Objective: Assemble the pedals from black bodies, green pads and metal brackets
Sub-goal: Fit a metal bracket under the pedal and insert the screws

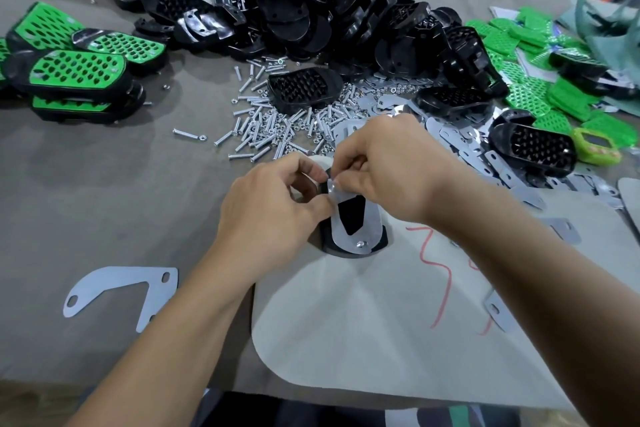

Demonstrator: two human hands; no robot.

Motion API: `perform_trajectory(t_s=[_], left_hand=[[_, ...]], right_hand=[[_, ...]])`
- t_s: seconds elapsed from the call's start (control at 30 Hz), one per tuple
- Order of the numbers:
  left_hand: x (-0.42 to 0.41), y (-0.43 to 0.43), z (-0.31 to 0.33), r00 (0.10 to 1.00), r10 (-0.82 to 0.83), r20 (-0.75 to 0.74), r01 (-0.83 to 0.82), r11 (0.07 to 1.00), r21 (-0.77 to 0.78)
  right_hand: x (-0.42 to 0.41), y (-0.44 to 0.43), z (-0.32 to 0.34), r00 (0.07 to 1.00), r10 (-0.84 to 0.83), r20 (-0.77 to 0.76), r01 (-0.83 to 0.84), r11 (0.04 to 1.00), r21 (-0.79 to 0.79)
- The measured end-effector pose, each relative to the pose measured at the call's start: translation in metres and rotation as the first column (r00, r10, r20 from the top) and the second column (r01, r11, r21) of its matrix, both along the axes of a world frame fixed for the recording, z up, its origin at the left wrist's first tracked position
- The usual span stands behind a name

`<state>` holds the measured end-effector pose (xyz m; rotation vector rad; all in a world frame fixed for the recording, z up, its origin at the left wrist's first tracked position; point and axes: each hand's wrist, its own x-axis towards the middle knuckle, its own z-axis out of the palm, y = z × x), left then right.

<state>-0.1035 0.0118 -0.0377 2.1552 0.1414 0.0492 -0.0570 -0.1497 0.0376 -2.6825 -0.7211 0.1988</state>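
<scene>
grip: your left hand point(270, 204) and right hand point(391, 170) both pinch the metal bracket point(336, 229) at its far tip | where: it's lying on the black body point(348, 255), long axis near-to-far | next: near bolt point(360, 244) is in, so the far end under your fingers is probably next

Pedal point(349, 218) set on sheet point(363, 340), centre front. Screws point(270, 128) heaped behind it; bodies point(311, 10) piled behind those. Finished pedals point(76, 69) stacked far left, pads point(526, 100) far right, brackets point(450, 135) between screws and pads. Plate point(117, 291) laid left of sheet.
</scene>
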Motion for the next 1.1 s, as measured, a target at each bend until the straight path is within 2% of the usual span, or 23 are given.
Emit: perform_trajectory(t_s=[0.23, 0.37, 0.5, 0.57, 0.67, 0.73, 0.77, 0.83, 1.03, 1.1], left_hand=[[0.008, 0.006, -0.005, 0.998, -0.039, -0.043, 0.040, 0.998, 0.037], [0.008, 0.006, -0.006, 0.998, -0.056, -0.025, 0.056, 0.998, 0.027], [0.008, 0.006, -0.005, 0.998, -0.048, -0.035, 0.050, 0.998, 0.036], [0.007, 0.006, -0.004, 0.999, -0.042, -0.033, 0.043, 0.999, 0.023], [0.006, 0.006, -0.004, 0.998, -0.050, -0.029, 0.050, 0.999, -0.006], [0.006, 0.005, -0.003, 0.998, -0.051, -0.032, 0.050, 0.999, -0.021], [0.007, 0.005, -0.003, 0.998, -0.050, -0.037, 0.049, 0.998, -0.027], [0.007, 0.004, -0.002, 0.997, -0.053, -0.048, 0.051, 0.998, -0.037], [0.007, 0.004, -0.003, 0.997, -0.063, -0.049, 0.060, 0.996, -0.066], [0.008, 0.003, -0.002, 0.996, -0.064, -0.056, 0.059, 0.995, -0.081]], right_hand=[[-0.015, 0.013, 0.002, 0.994, 0.076, 0.083, -0.058, 0.978, -0.198], [-0.027, 0.026, 0.005, 0.958, 0.244, 0.151, -0.173, 0.910, -0.377], [-0.021, 0.024, 0.002, 0.960, 0.214, 0.179, -0.117, 0.892, -0.437], [-0.016, 0.018, -0.001, 0.969, 0.182, 0.166, -0.111, 0.923, -0.368], [-0.011, 0.007, -0.005, 0.973, 0.079, 0.218, -0.046, 0.987, -0.153], [-0.006, 0.001, -0.008, 0.988, -0.064, 0.138, 0.060, 0.998, 0.030], [-0.005, -0.001, -0.009, 0.993, -0.084, 0.084, 0.075, 0.992, 0.101], [-0.007, -0.002, -0.010, 0.997, -0.073, 0.023, 0.069, 0.990, 0.125], [-0.011, -0.016, -0.007, 0.996, -0.090, 0.012, 0.088, 0.993, 0.080], [-0.013, -0.017, -0.007, 0.993, -0.113, -0.035, 0.117, 0.982, 0.149]])
